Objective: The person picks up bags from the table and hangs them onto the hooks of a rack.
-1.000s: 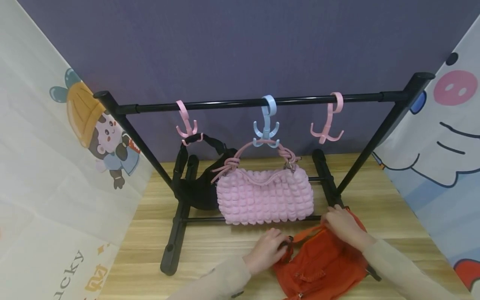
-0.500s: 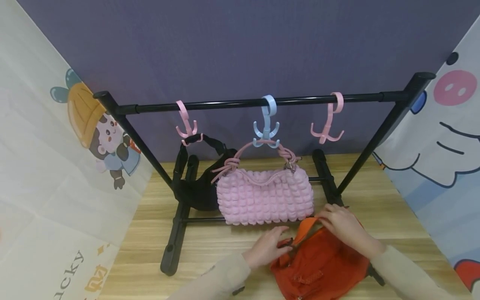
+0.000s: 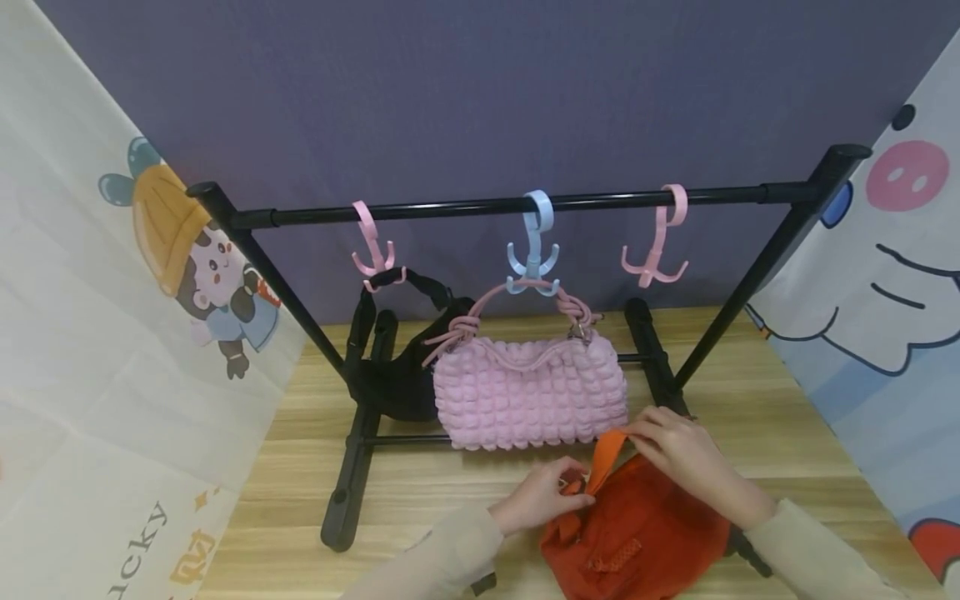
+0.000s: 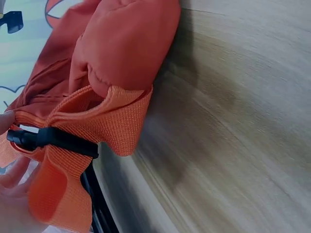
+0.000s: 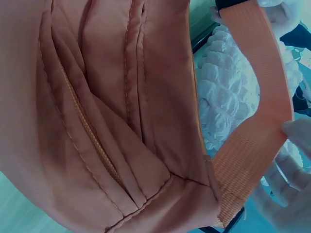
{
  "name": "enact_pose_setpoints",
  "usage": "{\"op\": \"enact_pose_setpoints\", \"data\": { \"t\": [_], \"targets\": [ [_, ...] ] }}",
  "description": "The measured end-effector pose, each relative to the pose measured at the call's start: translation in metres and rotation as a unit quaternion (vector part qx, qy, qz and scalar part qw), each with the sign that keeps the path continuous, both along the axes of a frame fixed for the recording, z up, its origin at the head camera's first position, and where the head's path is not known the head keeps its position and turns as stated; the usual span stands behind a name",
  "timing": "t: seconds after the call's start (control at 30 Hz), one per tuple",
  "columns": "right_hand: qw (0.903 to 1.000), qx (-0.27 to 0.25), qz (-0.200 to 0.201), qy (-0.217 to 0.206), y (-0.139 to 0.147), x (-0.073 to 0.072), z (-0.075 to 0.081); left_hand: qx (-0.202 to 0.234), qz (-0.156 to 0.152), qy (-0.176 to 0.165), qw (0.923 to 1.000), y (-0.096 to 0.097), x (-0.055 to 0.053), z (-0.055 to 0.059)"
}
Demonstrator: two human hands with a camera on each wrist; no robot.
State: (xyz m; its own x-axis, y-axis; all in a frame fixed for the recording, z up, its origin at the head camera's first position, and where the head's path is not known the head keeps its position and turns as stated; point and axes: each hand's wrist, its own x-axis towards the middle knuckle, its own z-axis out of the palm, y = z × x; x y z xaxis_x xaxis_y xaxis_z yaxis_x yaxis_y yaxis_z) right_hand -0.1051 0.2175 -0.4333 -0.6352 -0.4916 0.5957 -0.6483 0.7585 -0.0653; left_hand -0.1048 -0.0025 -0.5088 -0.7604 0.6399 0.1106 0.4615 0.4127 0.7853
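An orange-red waist bag (image 3: 637, 533) with zipped pockets lies at the front of the table, its top edge lifted. My right hand (image 3: 686, 454) is above it and pinches the orange webbing strap (image 3: 606, 458), which rises in a band from the bag. At the bag's left end, my left hand (image 3: 542, 496) holds the strap near the black plastic buckle (image 4: 53, 140). Fingers of the left hand show at the edge of the left wrist view, beside a loop of webbing. The right wrist view has the strap (image 5: 274, 73) stretched between both hands.
Behind stands a black rack with a crossbar (image 3: 450, 208). A pink puffy handbag (image 3: 528, 392) hangs from a blue hook (image 3: 534, 242), and a black bag (image 3: 405, 383) from a pink hook (image 3: 371, 246). Another pink hook (image 3: 656, 242) carries nothing. Printed cloths flank the table.
My right hand has drawn the strap up and slightly left, away from the bag's top edge. My left hand has shifted slightly at the buckle. The hanging bags have not moved.
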Motion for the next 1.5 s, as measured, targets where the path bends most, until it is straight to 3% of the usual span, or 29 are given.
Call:
{"op": "enact_pose_setpoints", "data": {
  "t": [0.13,0.4,0.53,0.73,1.03,1.17,1.27,1.5],
  "targets": [
    [0.9999,-0.016,0.001,0.007,-0.001,0.000,0.002,0.009,0.004,-0.016,0.9998,-0.001,0.001,0.005],
    [0.9990,-0.041,-0.006,-0.015,0.001,0.001,0.007,0.012,0.018,-0.008,0.9997,-0.006,0.002,0.017],
    [0.9986,-0.044,-0.013,-0.025,0.001,0.002,0.010,0.017,0.034,-0.021,0.9991,-0.006,0.003,0.025],
    [0.9966,-0.058,-0.024,-0.053,0.002,0.004,0.012,0.038,0.056,-0.080,0.9945,-0.006,0.004,0.035],
    [0.9918,-0.071,-0.037,-0.099,-0.001,0.007,0.019,0.088,0.046,-0.153,0.9833,-0.011,0.002,0.057],
    [0.9891,-0.074,-0.048,-0.117,-0.001,0.008,0.019,0.125,0.045,-0.181,0.9746,-0.011,0.001,0.066],
    [0.9857,-0.080,-0.054,-0.138,-0.001,0.009,0.018,0.142,0.040,-0.185,0.9716,-0.013,0.000,0.072],
    [0.9669,-0.123,-0.032,-0.221,0.001,0.012,0.024,0.109,0.031,-0.122,0.9861,-0.018,-0.005,0.084]
  ]
}}
